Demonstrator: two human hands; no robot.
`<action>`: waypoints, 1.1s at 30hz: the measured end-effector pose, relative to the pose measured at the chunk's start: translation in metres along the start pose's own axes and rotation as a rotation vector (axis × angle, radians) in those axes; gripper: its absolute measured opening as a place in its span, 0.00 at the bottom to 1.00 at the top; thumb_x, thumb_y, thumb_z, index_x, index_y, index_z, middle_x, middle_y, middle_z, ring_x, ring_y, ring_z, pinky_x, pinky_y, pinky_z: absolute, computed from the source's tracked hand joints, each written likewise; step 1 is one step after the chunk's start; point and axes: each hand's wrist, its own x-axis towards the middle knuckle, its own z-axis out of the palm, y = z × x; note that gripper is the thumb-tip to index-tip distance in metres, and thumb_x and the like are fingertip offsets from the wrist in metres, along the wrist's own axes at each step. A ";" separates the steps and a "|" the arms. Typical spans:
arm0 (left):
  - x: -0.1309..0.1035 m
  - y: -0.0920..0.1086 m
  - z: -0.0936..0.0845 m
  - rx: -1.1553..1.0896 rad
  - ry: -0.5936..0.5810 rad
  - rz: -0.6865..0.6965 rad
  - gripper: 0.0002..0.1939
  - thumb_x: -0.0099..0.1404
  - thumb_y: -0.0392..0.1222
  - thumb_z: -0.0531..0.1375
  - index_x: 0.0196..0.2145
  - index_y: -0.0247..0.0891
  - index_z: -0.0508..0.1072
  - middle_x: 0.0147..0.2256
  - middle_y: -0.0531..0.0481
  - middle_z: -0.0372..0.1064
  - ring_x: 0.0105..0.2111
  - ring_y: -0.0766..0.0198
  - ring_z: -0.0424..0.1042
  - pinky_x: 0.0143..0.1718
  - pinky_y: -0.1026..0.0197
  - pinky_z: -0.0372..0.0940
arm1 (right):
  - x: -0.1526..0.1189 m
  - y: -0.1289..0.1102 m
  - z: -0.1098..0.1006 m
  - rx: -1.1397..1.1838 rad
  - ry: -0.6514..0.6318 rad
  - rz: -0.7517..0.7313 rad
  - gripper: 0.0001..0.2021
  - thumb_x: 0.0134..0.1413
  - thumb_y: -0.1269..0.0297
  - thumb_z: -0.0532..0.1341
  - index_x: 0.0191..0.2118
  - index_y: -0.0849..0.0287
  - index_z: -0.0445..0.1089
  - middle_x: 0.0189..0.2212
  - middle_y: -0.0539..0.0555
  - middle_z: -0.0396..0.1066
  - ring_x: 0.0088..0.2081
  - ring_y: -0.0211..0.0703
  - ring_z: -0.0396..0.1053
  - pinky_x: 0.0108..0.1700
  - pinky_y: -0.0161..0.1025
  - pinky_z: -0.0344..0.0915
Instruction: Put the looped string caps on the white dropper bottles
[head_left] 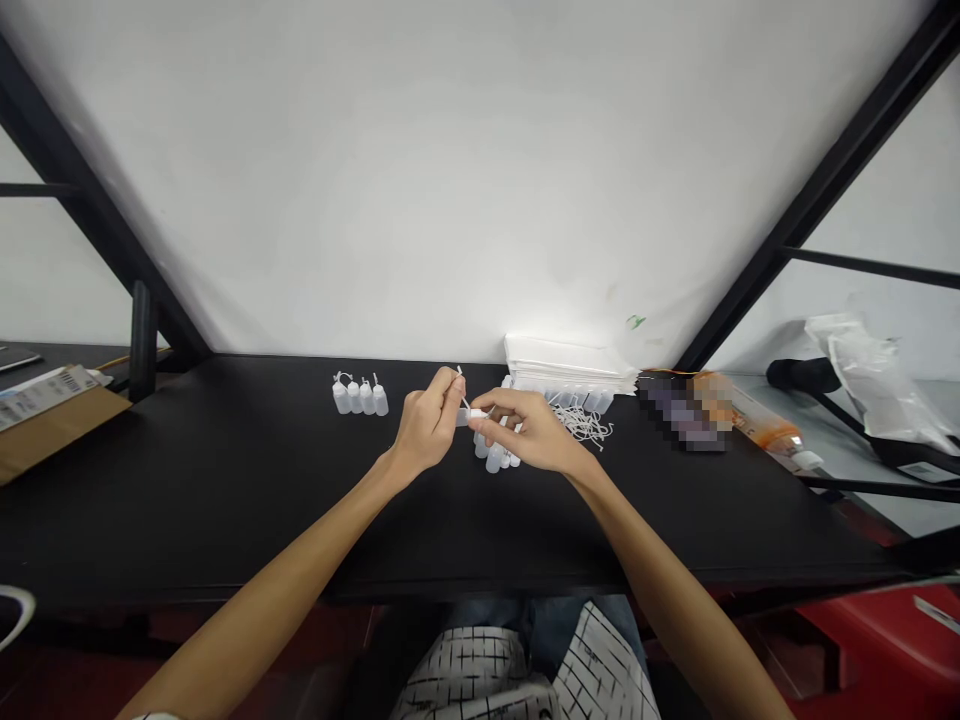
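Note:
Near the middle of the black table (300,500), my left hand (433,418) pinches a thin white strip whose end sticks up above the fingertips. Just to its right, my right hand (529,428) holds a small translucent bottle (463,416) with a white cap, tilted on its side between the two hands. Several small bottles (493,458) stand partly hidden under my right hand. A short row of capped bottles (361,397) with white strips on top stands to the left. Beyond my right hand lies a loose pile of white strips (586,423).
A stack of white sheets (566,362) lies against the wall, with more bottles in front. Right of it are a blurred item (686,412) and an orange-labelled clear bottle (772,432). A cardboard box (60,425) sits at the left edge. Black metal posts flank the table.

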 end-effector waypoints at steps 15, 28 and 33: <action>0.001 0.000 0.000 -0.041 -0.045 -0.005 0.12 0.72 0.41 0.46 0.30 0.39 0.60 0.21 0.58 0.55 0.18 0.71 0.56 0.23 0.67 0.54 | -0.002 -0.001 0.000 -0.060 0.014 0.003 0.13 0.60 0.56 0.59 0.32 0.60 0.70 0.23 0.49 0.69 0.24 0.34 0.66 0.26 0.31 0.60; 0.003 0.003 -0.002 -0.001 -0.343 0.030 0.10 0.72 0.40 0.45 0.31 0.39 0.59 0.19 0.60 0.51 0.16 0.70 0.52 0.21 0.66 0.48 | -0.001 0.002 -0.021 0.146 0.114 0.093 0.12 0.56 0.56 0.63 0.34 0.60 0.73 0.24 0.50 0.69 0.21 0.33 0.66 0.23 0.33 0.62; 0.000 0.003 0.000 0.054 -0.419 0.068 0.10 0.71 0.38 0.45 0.31 0.40 0.58 0.18 0.60 0.48 0.15 0.69 0.49 0.21 0.65 0.45 | -0.001 -0.001 -0.020 0.239 0.178 0.074 0.11 0.54 0.59 0.65 0.41 0.58 0.73 0.28 0.49 0.70 0.20 0.32 0.66 0.22 0.33 0.62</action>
